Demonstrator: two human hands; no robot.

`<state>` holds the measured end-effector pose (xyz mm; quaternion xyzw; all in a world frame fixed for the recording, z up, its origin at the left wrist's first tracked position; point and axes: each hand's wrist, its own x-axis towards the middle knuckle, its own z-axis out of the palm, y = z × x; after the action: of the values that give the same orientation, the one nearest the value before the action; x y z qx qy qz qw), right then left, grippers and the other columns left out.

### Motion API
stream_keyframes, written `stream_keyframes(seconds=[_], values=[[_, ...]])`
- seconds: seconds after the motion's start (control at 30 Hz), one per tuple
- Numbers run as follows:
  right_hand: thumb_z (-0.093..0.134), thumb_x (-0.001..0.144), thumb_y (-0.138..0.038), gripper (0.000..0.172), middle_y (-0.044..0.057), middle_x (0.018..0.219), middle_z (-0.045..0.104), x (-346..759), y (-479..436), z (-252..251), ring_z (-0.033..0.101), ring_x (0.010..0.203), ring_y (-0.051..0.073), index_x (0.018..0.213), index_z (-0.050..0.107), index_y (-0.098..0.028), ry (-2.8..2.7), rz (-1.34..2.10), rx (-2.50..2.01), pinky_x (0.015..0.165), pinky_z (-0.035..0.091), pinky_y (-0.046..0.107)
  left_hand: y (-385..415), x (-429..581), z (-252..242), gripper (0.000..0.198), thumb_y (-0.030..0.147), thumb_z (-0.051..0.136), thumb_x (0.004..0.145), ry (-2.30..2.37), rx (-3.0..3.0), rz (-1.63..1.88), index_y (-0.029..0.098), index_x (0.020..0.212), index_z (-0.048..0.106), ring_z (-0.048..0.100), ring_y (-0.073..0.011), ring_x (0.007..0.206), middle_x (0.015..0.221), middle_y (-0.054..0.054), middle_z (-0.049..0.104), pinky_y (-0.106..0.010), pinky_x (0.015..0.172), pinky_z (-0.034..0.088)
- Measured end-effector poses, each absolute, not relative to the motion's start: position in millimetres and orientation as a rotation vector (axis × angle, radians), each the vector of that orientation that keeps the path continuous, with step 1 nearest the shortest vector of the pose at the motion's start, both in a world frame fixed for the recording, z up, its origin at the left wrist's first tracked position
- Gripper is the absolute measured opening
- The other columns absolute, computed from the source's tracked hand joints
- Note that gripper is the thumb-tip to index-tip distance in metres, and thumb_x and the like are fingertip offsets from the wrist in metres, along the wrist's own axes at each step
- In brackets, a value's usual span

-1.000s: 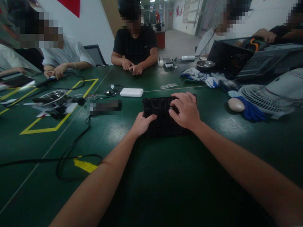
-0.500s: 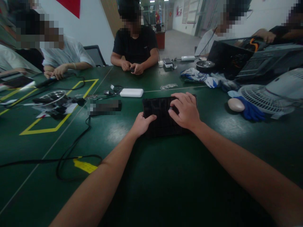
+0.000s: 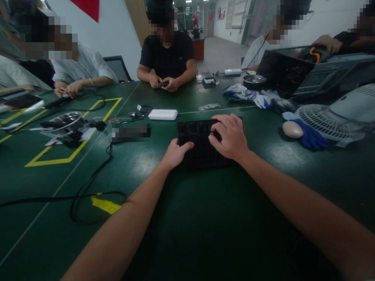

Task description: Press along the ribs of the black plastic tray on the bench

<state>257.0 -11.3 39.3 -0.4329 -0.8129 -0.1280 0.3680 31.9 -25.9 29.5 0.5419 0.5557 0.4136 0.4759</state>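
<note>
A flat black tablet-like panel [image 3: 199,154] lies on the green table in front of me, its dark face up with faint reflections. My left hand [image 3: 175,153] grips its left edge, thumb on top and the other fingers mostly hidden. My right hand [image 3: 230,136] rests over the panel's right half with bent fingers. Between its thumb and forefinger a small grey piece [image 3: 211,134] shows, too small to name and touching or just above the surface.
Beyond the panel lie a white power bank [image 3: 163,114] and a black box [image 3: 130,133] with a cable. At right are a fan [image 3: 325,123], a blue glove [image 3: 313,136] and a pale mouse-shaped object [image 3: 292,129]. A metal bowl [image 3: 67,119] stands left. Co-workers sit around the table.
My hands and the panel stay in place. Across the table, a co-worker's hands have shifted slightly around a small dark object.
</note>
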Motion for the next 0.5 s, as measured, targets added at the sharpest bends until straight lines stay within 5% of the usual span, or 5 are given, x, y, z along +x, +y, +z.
stream_keyframes(seconds=[0.5], values=[[0.058, 0.091, -0.035, 0.013, 0.009, 0.132, 0.065, 257.3, -10.5, 38.4, 0.056, 0.128, 0.029, 0.097, 0.061, -0.025, -2.088, -0.338, -1.102, 0.117, 0.029, 0.051, -23.3, 29.8, 25.3, 0.034, 0.042, 0.075, 0.066, 1.341, 1.3, 1.014, 0.016, 0.088, 0.07, 0.066, -0.0244, 0.084, 0.094, -0.009, 0.072, -0.036, 0.078, 0.053]])
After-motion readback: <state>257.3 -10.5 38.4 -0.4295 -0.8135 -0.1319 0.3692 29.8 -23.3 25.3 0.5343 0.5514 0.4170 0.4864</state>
